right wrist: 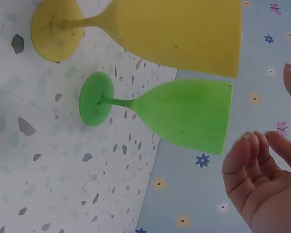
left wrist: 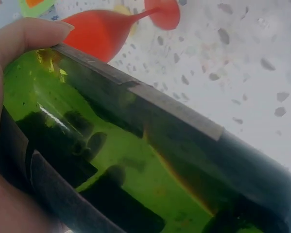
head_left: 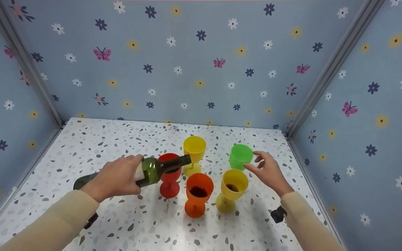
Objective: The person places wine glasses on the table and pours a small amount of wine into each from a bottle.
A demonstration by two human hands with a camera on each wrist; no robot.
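My left hand (head_left: 119, 176) grips a green glass wine bottle (head_left: 150, 170) by its body. The bottle lies nearly level, its dark neck pointing right across the red goblet (head_left: 170, 190), and its mouth overlaps the back yellow goblet (head_left: 194, 148) in the head view. Dark liquid shows in the orange goblet (head_left: 194, 209) and in the front yellow goblet (head_left: 233, 194). At the back right stands a green goblet (head_left: 240, 157). Beside its rim is my right hand (head_left: 269, 172), thumb and fingers apart and loosely bent, holding nothing; the right wrist view shows a gap between fingertips and cup.
All the goblets stand close together on a white speckled tabletop (head_left: 131, 223). Blue panels with flowers and butterflies (head_left: 187, 69) wall in the back and both sides, joined by grey corner posts (head_left: 326, 73).
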